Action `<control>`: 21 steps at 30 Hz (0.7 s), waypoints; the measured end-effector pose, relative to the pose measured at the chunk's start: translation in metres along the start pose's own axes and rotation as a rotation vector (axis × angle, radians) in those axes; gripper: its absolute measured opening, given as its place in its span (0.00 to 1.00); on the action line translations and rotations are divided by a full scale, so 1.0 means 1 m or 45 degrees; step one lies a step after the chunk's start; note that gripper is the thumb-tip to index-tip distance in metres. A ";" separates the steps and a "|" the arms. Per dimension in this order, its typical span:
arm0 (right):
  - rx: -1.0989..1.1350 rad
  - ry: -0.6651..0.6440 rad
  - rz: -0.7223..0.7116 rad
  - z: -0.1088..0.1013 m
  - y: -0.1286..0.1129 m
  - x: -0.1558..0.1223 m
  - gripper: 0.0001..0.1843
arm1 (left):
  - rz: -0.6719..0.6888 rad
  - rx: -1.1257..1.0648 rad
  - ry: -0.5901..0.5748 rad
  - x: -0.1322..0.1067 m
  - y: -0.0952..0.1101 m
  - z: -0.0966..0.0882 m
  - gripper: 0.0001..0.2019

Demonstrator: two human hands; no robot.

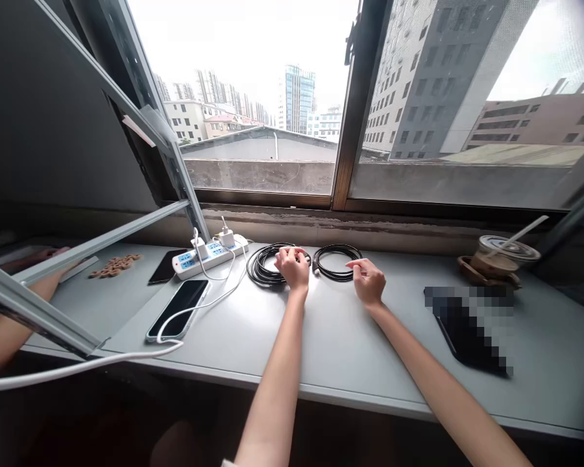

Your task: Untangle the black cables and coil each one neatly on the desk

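Two coiled black cables lie side by side on the grey table [321, 337] below the window. My left hand [292, 266] rests with curled fingers on the right edge of the left coil [265, 264], gripping it. My right hand [368, 280] sits at the right edge of the right coil [335, 263], fingers bent and pinching its strands. Both forearms reach forward from the near table edge.
A white power strip [209, 255] with plugged chargers lies left of the coils, and a white cable runs to a phone [179, 309]. Another dark phone [165, 266], small brown pieces [115, 264], a drink cup with straw [500, 256] and a blurred dark item [472, 327] are around. Another person's arm [10, 311] is at far left, behind a metal frame [102, 240].
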State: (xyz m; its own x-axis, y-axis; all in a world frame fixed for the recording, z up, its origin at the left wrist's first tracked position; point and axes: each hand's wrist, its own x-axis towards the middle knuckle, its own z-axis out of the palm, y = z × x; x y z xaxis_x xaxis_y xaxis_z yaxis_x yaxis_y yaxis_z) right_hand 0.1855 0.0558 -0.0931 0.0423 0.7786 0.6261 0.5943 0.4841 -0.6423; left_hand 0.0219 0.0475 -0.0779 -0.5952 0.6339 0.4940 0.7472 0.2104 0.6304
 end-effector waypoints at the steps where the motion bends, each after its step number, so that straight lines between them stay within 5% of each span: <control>1: 0.021 -0.013 -0.042 -0.002 -0.003 0.000 0.18 | -0.060 0.034 0.022 0.002 -0.002 -0.001 0.11; 12: 0.105 -0.728 -0.758 -0.002 -0.043 -0.034 0.12 | -0.155 0.277 -0.240 0.002 -0.004 0.010 0.16; 18: 0.058 -0.944 -0.730 0.008 -0.046 -0.044 0.11 | -0.073 0.292 -0.384 0.003 -0.006 0.004 0.28; 21: 0.049 -0.995 -0.636 0.010 -0.048 -0.044 0.12 | -0.031 0.271 -0.396 0.002 -0.008 0.003 0.23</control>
State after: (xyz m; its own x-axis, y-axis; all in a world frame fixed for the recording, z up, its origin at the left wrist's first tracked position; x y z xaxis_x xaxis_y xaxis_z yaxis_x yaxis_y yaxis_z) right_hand 0.1474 0.0021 -0.0940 -0.7732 0.5173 0.3669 0.3701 0.8379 -0.4012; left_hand 0.0157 0.0491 -0.0841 -0.5197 0.8156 0.2543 0.7981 0.3573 0.4853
